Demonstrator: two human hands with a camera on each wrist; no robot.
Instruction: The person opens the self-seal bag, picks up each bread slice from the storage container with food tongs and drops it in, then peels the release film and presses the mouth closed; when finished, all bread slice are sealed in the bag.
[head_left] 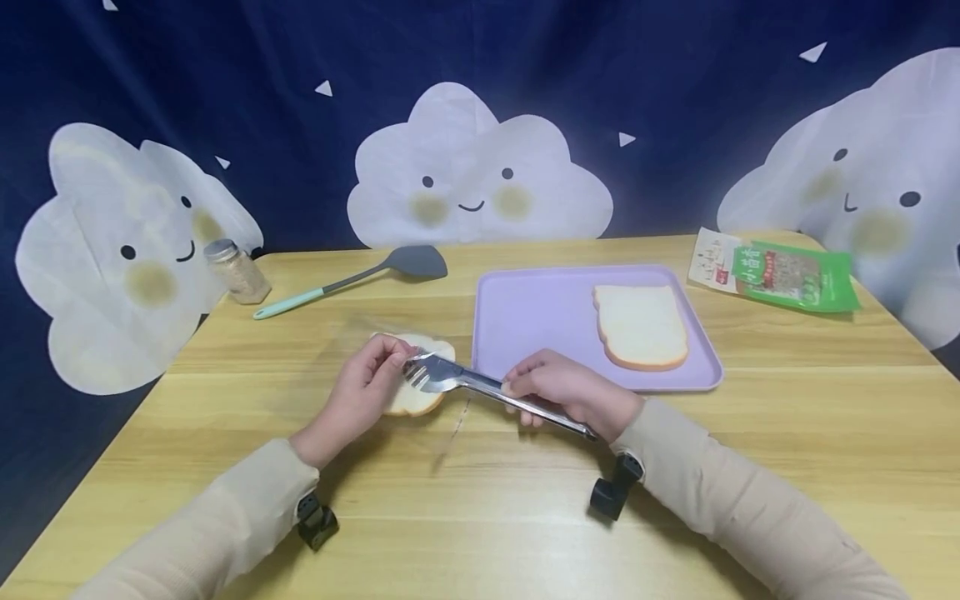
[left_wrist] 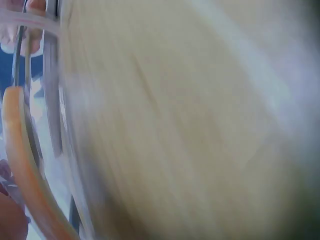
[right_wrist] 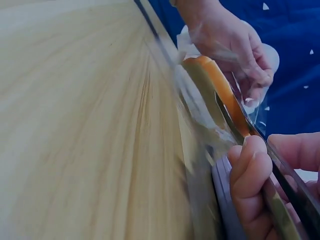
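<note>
My left hand (head_left: 352,392) pinches the edge of a clear plastic bag (right_wrist: 192,102), whose thin film spreads faintly over the table. In my right hand (head_left: 573,387) I grip metal tongs (head_left: 480,382) that slant across to the left. The tongs' jaws stand on both faces of a white bread slice (head_left: 415,404) with a brown crust, as the right wrist view shows. Film surrounds this slice just beside my left fingers. Another bread slice (head_left: 642,325) lies on the right half of a purple tray (head_left: 532,312).
A spatula (head_left: 416,262) with a mint handle lies at the back left, beside a spice jar (head_left: 238,272) that appears tilted. Beyond the tray at the right rest a green spice packet (head_left: 798,275) and a paler one (head_left: 712,257). A dark cloud-print curtain (head_left: 525,50) hangs behind the table.
</note>
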